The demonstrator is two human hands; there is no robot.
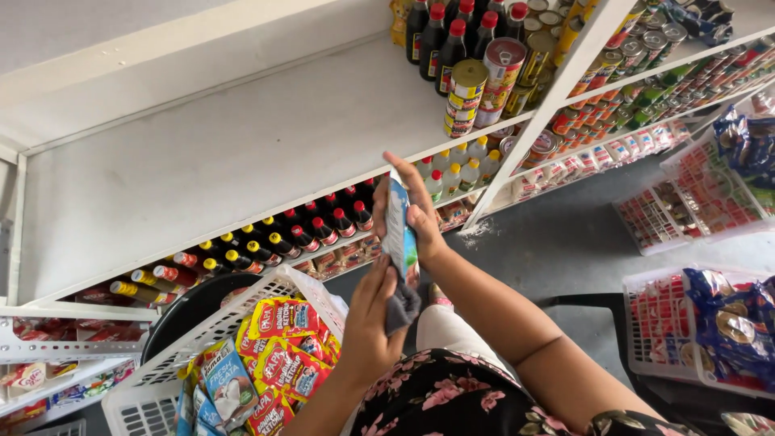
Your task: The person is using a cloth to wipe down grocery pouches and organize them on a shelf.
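Here the right hand [420, 214] clasps a slim blue-and-white carton [398, 228] upright, long axis vertical, above the white plastic basket [234, 319]; just below, the left hand [367, 323] presses a grey cloth [401, 305] against the carton's lower end.

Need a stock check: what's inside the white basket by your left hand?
The white basket holds red ketchup pouches and a blue coconut cream carton. Whatever lies beneath them is covered, and the left arm hides the basket's near corner.

hidden: basket [153, 400] cut off at bottom edge; far cans [710, 73] too small to tell
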